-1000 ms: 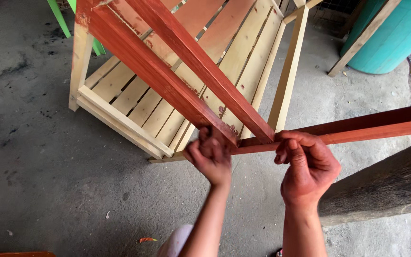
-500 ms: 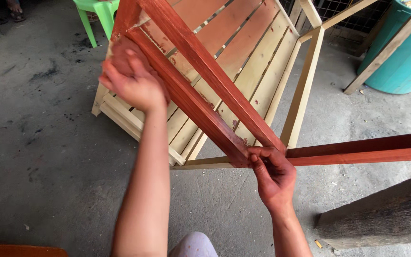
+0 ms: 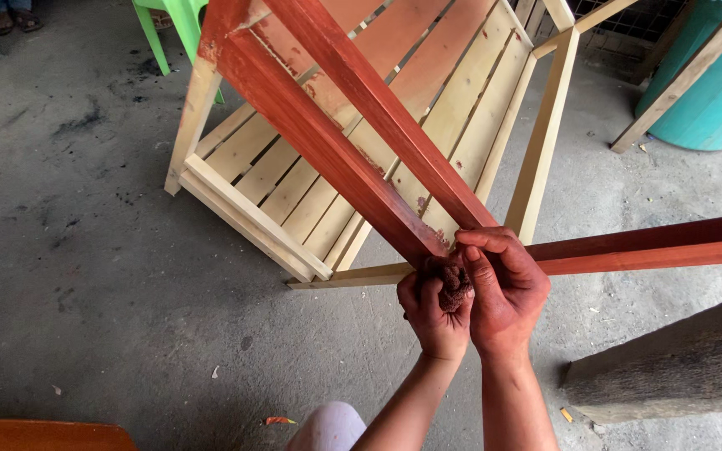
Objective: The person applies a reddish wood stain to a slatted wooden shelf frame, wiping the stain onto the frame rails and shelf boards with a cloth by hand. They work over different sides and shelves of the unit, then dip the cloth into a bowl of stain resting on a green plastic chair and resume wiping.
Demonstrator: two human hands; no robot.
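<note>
The concrete floor (image 3: 85, 276) carries a large slatted wooden frame (image 3: 428, 125), tipped up on its edge, its pale slats bare while the two long rails (image 3: 336, 159) nearest the camera are stained red-brown. A third stained rail (image 3: 653, 246) runs off to the right from the corner where they meet. A teal barrel (image 3: 720, 92) stands at the far right of the floor, a green plastic chair (image 3: 169, 25) at the far left, and a rough grey log (image 3: 678, 367) lies low on the right.

Half a second ago the left hand was stretched far up the long rail; now the left hand (image 3: 434, 313) has come back down to the near corner, fingers closed around a small dark stain-soaked rag (image 3: 455, 286). The right hand (image 3: 503, 284) has stayed at that same joint, its stained fingers curled over the rag and pinching at the rail ends. So the rag sits between both hands, pressed against the corner, which suggests the staining has moved from the rail's length to the joint itself.
</note>
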